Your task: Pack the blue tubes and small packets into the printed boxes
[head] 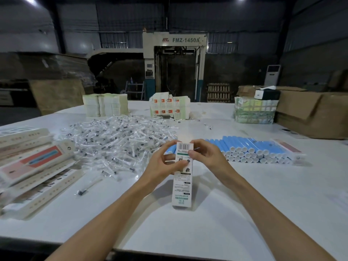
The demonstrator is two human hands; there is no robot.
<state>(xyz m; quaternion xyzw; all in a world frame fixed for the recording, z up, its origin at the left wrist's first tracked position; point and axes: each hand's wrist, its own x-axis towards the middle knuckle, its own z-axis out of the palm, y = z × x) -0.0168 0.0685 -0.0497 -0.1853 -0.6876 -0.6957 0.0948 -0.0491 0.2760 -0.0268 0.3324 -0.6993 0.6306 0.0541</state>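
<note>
A tall white printed box stands upright on the white table, barcode flap at its top. My left hand grips its upper left side, and a bit of a blue tube shows behind those fingers. My right hand pinches the box's top flap from the right. A stack of blue tubes with white caps lies just right of my hands. A wide heap of small clear packets covers the table to the left and behind.
Packed printed boxes lie piled at the left edge. Bundles of flat box blanks and a wrapped bundle stand at the far side. Brown cartons sit at the right. One loose packet lies near the left.
</note>
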